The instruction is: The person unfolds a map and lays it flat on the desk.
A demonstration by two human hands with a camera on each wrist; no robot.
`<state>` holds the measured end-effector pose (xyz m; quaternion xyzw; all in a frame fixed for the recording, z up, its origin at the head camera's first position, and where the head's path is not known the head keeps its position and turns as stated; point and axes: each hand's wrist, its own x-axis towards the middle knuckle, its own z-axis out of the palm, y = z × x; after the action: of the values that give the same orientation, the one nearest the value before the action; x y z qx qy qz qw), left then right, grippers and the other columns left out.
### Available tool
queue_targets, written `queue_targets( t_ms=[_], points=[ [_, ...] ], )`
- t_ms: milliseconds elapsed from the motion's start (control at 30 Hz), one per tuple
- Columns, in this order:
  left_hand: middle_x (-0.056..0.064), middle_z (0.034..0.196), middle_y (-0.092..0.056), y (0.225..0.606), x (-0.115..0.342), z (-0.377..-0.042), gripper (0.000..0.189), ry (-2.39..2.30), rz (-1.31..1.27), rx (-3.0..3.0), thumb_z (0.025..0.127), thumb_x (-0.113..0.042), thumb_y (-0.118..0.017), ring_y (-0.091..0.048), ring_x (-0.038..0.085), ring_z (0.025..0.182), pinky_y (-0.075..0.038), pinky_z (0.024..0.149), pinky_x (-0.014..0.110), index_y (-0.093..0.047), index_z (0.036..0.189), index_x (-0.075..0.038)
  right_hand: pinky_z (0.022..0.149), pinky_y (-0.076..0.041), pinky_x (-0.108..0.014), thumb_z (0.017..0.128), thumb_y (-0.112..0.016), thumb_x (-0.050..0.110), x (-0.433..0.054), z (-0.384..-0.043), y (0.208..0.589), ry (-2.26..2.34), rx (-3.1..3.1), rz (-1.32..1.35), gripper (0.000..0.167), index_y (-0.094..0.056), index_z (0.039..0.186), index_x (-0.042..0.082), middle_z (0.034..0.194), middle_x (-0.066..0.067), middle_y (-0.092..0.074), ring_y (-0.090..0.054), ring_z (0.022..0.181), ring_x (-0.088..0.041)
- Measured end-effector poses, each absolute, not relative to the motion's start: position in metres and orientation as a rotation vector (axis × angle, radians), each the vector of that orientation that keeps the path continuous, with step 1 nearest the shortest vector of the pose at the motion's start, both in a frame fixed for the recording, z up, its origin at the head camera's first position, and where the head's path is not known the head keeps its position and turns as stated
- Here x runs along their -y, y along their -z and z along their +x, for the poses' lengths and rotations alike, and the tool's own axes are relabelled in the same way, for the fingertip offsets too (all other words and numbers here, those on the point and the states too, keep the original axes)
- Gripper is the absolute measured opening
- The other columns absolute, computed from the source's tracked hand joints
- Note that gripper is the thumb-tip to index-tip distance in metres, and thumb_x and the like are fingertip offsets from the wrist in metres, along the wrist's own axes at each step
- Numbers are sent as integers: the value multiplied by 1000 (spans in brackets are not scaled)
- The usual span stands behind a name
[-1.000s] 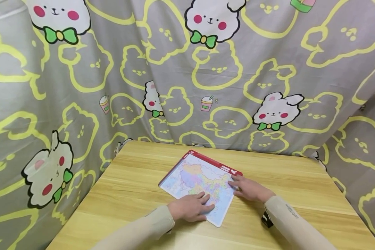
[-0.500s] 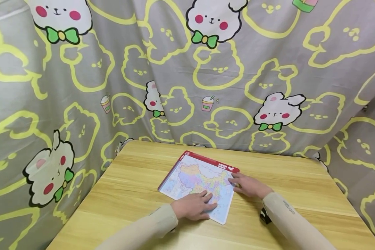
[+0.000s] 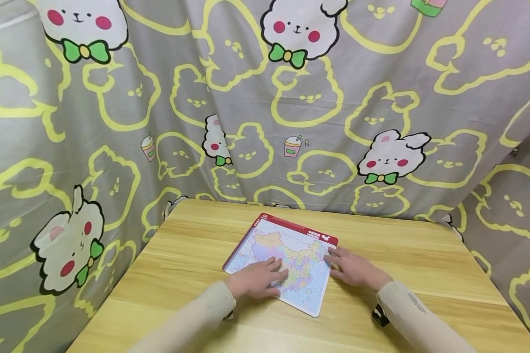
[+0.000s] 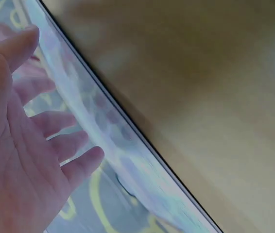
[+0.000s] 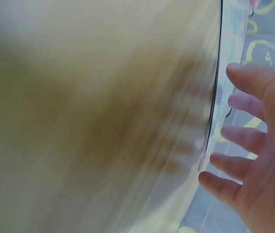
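Observation:
A map board [image 3: 298, 260] with a red header strip, printed with a map of China in pastel colours, lies flat and turned at an angle on the wooden table. My left hand [image 3: 253, 278] is over its front left edge, fingers spread and relaxed above the printed side. At the board's right edge, my right hand [image 3: 355, 267] has its fingertips by the upper right corner, fingers loosely extended. The left wrist view shows the left palm [image 4: 25, 145] beside the board's thin edge [image 4: 113, 104]. In the right wrist view the right fingers [image 5: 239, 138] are apart, near the edge.
The light wooden table [image 3: 172, 294] reaches back to a grey curtain [image 3: 247, 108] with yellow outlines and white cartoon animals, which hangs behind and along both sides. A dark band [image 3: 380, 315] shows under the right sleeve [image 3: 419, 314].
The board has turned slightly, its header shifting left and its front corner right. Over the last half second my left hand has moved left and away from the board's middle; the right hand has barely moved.

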<state>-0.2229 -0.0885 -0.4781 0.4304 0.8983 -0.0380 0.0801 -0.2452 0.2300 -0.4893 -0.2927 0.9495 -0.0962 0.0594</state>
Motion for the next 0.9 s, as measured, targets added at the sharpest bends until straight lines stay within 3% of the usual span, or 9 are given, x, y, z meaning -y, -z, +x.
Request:
queue_targets(
  t_ms=[467,900],
  points=[
    [17,154,-22,475,141,-256,83,-135,1055,-2713,83,-58,-62,-18,32,141,-22,110,46,-35,147,-12,99,-37,-54,92,-60,31,-194,-194,484,274,-2879,-1046,47,-56,131,4,140,-21,-43,-40,127,-44],
    [17,154,-20,485,163,-265,86,-141,994,-2708,80,-60,-64,-19,31,141,-24,110,46,-37,147,-14,99,-38,-53,92,-58,43,-164,-165,482,275,-2785,-1044,57,-53,135,6,143,-19,-41,-39,129,-41]
  ],
)
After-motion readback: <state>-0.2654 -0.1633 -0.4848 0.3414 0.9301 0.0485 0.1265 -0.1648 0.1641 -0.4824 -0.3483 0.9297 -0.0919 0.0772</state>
